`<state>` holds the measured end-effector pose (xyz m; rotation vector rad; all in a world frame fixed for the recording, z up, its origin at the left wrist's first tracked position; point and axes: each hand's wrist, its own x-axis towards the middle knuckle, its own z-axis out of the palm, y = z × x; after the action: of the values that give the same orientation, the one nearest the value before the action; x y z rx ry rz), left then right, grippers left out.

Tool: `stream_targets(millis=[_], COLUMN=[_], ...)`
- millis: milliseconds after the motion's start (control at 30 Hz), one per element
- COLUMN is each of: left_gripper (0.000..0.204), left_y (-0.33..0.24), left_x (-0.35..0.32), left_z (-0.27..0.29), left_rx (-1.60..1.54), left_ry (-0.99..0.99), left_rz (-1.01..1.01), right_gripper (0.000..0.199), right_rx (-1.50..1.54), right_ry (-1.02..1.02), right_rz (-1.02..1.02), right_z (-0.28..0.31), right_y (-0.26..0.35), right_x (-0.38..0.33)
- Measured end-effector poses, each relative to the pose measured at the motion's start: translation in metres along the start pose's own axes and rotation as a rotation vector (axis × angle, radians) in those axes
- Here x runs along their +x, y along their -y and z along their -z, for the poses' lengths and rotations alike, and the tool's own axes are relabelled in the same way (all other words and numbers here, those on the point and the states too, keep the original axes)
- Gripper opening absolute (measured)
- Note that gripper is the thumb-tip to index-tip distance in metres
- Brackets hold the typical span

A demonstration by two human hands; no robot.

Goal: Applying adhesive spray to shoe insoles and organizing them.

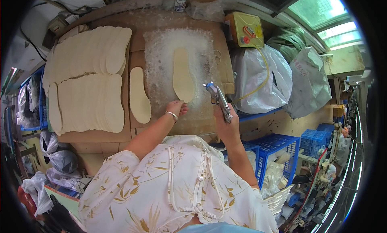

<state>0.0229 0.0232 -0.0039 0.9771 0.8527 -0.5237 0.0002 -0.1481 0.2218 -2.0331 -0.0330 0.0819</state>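
Observation:
A pale shoe insole (182, 73) lies on a white, glue-crusted patch of the cardboard work board (161, 47). My left hand (177, 108), with a bracelet at the wrist, touches the near end of that insole with its fingertips. My right hand (225, 122) is closed around a metal spray gun (218, 99), whose nozzle points left toward the insole. A yellow hose (264, 78) runs from the gun up to the right. Another single insole (139, 95) lies to the left of the white patch.
Rows of overlapping insoles (86, 78) cover the board's left side. A yellow box (244, 29) sits at the back right, above large plastic bags (278, 78). Blue crates (278, 150) stand at the right. More bags (60, 158) lie lower left.

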Motion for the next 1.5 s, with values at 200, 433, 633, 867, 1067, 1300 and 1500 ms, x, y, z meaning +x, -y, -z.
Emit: stream_targets(millis=[200,433,633,867,1067,1300,1500], left_gripper=[0.02,0.021,0.022,0.021,0.021,0.021,0.021], left_y=[0.003,0.001,0.002,0.001,0.0,0.002,0.001], left_x=[0.003,0.001,0.0,-0.003,-0.003,0.0,0.0], left_z=[0.002,0.0,0.0,-0.002,-0.002,-0.001,-0.001], left_rx=[0.021,0.015,0.005,0.013,0.014,0.017,0.026], left_ry=[0.006,-0.005,-0.011,-0.026,-0.034,-0.028,-0.027], left_rz=[-0.009,-0.007,-0.015,-0.019,-0.014,-0.005,-0.005], right_gripper=[0.024,0.025,0.025,0.025,0.025,0.023,0.024], right_rx=[-0.018,-0.02,-0.046,0.001,0.002,0.009,-0.016], right_ry=[0.024,0.057,0.062,0.071,0.092,0.086,0.064], right_rz=[-0.008,0.012,-0.009,-0.081,0.014,-0.021,-0.046], right_z=[0.003,0.007,0.011,0.011,0.008,0.009,0.013], right_y=[0.002,-0.004,-0.001,-0.008,0.0,-0.005,-0.005], right_x=[0.001,-0.004,-0.002,0.004,0.005,0.003,0.0])
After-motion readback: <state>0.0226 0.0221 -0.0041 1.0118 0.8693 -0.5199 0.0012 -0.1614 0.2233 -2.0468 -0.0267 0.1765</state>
